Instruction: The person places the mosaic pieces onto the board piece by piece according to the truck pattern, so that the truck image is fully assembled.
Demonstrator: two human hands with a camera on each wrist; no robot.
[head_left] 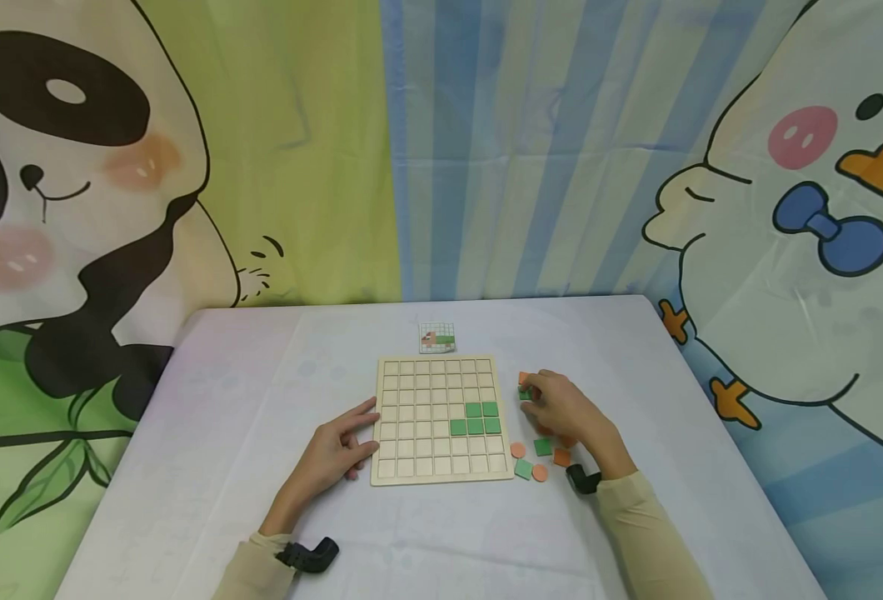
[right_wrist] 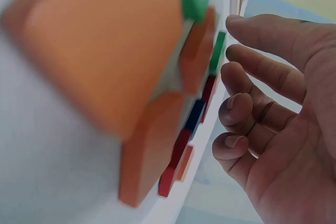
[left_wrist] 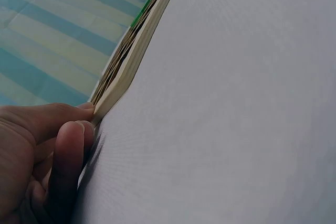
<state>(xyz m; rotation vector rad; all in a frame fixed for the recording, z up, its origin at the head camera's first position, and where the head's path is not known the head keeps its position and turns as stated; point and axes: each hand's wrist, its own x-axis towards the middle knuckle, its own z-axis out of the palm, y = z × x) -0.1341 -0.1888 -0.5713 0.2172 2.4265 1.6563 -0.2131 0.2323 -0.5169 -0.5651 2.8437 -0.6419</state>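
Observation:
A pale wooden grid board (head_left: 411,421) lies on the table, with several green square tiles (head_left: 475,426) in cells on its right side. My left hand (head_left: 329,450) touches the board's left edge with fingertips and thumb; in the left wrist view, a fingertip (left_wrist: 84,109) meets the board's rim (left_wrist: 123,80). My right hand (head_left: 565,408) hovers over loose pieces right of the board. The right wrist view shows its fingers loosely bent, with no piece between them. Near its fingertips is a green tile (right_wrist: 218,53); orange pieces (right_wrist: 105,40), red ones (right_wrist: 176,156) and a dark blue one (right_wrist: 194,115) lie around.
A small picture card (head_left: 437,337) with a grid pattern lies behind the board. Closer to me, right of the board, are round orange pieces (head_left: 540,473), a green tile (head_left: 523,469) and an orange square (head_left: 561,457). Cartoon-printed curtains (head_left: 486,150) hang behind the white table (head_left: 441,542).

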